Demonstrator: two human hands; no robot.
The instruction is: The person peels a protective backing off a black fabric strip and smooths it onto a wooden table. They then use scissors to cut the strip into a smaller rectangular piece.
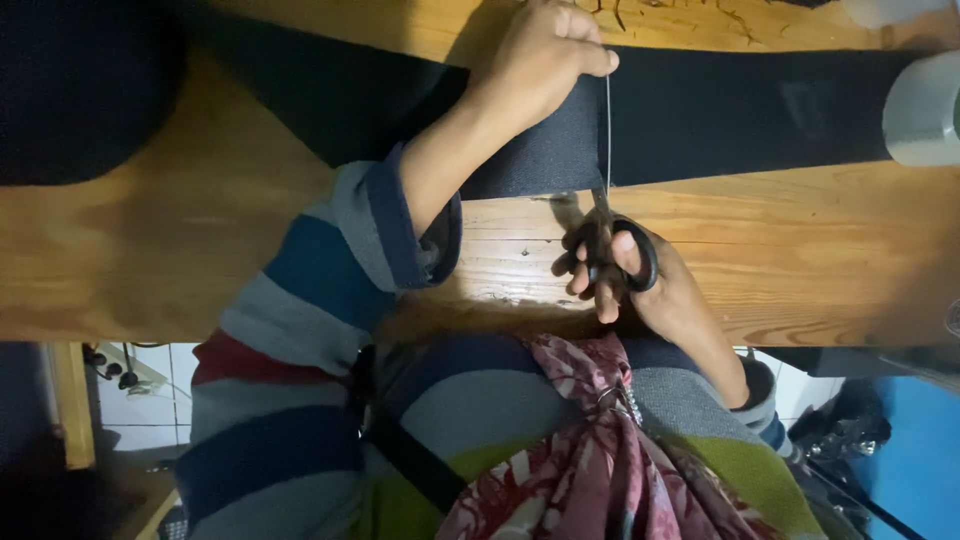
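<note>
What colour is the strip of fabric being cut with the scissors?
Black, seen in the head view: the fabric strip lies across the wooden table.

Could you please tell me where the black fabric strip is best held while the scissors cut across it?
Probably the far edge of the black fabric strip, just left of the cut line, pressing from above, as the left hand does. The strip lies flat on the wooden table, and the scissors in the right hand enter from the near edge.
</note>
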